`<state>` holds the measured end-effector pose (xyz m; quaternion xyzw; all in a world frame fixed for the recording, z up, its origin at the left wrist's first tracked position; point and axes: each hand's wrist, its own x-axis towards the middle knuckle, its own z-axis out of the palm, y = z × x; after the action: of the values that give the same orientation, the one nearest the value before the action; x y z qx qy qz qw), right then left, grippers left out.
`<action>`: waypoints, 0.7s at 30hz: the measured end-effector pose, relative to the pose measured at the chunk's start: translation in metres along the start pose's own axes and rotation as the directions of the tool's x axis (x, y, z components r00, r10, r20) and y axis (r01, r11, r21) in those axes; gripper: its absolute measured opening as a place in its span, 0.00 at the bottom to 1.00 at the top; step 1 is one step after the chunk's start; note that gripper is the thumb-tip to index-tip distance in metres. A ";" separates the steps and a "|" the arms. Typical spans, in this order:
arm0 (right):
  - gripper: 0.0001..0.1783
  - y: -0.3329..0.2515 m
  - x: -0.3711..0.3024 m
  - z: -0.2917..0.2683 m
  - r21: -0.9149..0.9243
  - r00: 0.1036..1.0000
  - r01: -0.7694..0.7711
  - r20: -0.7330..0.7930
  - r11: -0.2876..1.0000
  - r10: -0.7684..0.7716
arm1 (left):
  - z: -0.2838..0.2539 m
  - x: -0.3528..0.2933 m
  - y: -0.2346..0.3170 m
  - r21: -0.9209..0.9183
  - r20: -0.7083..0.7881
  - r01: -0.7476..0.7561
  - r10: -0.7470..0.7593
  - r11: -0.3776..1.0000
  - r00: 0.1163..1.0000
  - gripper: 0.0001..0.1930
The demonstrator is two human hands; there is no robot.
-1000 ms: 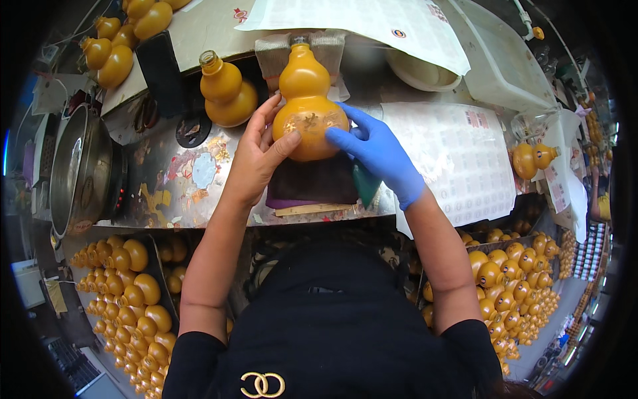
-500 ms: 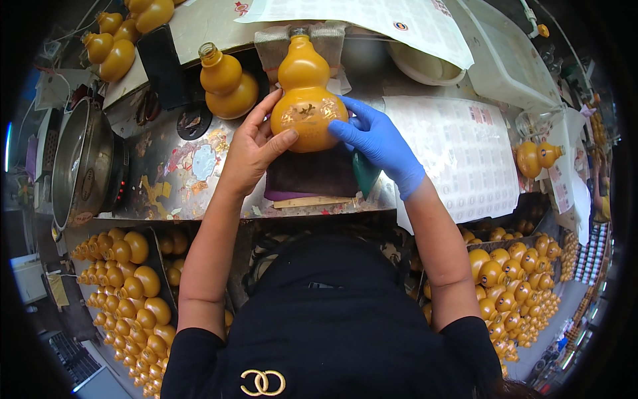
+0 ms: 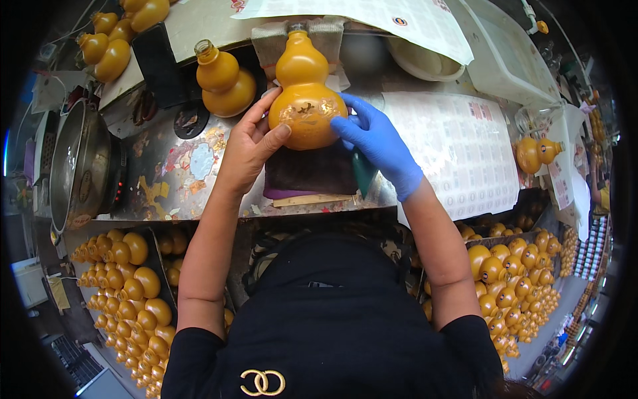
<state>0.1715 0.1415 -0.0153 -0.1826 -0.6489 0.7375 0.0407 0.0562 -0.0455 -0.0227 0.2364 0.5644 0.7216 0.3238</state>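
A glossy orange-yellow gourd-shaped bottle lies in front of me, its open neck pointing away and resting on a cloth-covered support. Gold and dark markings show on its wider lower bulb. My bare left hand closes on the bulb's left side, thumb on the near face. On the right side, my right hand in a blue glove grips the same bulb with its thumb in front. Something green, its kind unclear, shows just below the gloved hand. A dark pad lies under the bottle's near end.
Another gourd bottle stands at the left behind a black phone-like slab. A metal pan sits at the far left. Printed sheets cover the right side, near a white bowl. Crates of gourd bottles flank me below the table.
Both hands keep their hold on the gourd bottle, which stays nearly in place. My left thumb has shifted slightly left, and the view has moved a little.
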 end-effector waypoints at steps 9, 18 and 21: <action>0.37 0.002 -0.002 0.004 -0.028 0.999 0.048 -0.010 0.998 -0.048 | 0.015 -0.001 0.006 0.040 -0.014 -0.043 0.043 0.998 0.999 0.41; 0.31 0.011 -0.001 0.000 -0.096 0.998 0.059 -0.010 0.994 -0.061 | 0.013 -0.001 0.005 0.043 0.010 -0.048 0.048 0.998 0.999 0.41; 0.24 0.025 -0.007 -0.024 0.626 0.997 -0.061 0.007 0.777 0.072 | 0.001 0.002 0.001 0.002 0.042 -0.062 0.062 0.998 0.997 0.36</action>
<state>0.1906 0.1577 -0.0405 -0.1877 -0.3600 0.9105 0.0785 0.0552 -0.0431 -0.0216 0.2696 0.5511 0.7252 0.3124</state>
